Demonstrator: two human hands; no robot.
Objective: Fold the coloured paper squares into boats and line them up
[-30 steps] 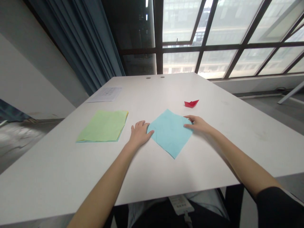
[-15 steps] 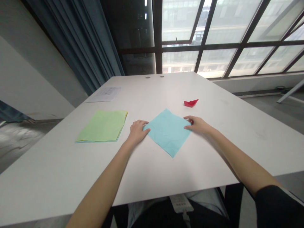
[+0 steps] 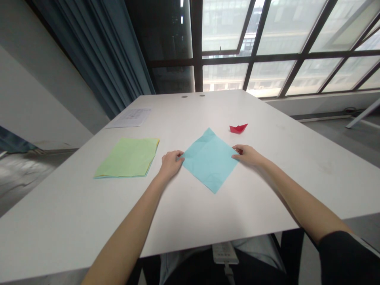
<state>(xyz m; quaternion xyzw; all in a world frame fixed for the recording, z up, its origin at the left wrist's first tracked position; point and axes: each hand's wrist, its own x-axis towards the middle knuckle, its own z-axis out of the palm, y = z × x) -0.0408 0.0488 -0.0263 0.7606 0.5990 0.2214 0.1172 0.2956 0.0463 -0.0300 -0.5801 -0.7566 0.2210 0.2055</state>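
Note:
A square sheet of light blue paper lies on the white table, turned so that one corner points toward me. Faint crease lines run across its surface. My left hand pinches the sheet's left corner between thumb and fingers. At the opposite corner, my right hand is closed on the paper's right edge in the same way. Just beyond the right hand stands a small red folded paper boat, which neither hand touches.
A stack of coloured paper, green on top, lies to the left of my left hand. Farther back on the left is a printed white sheet. The white table has its near edge close to my body, below a large window.
The far corner of the blue sheet has shifted away from me and now reaches farther. Both hands stay at the side corners, with their fingers drawn slightly outward.

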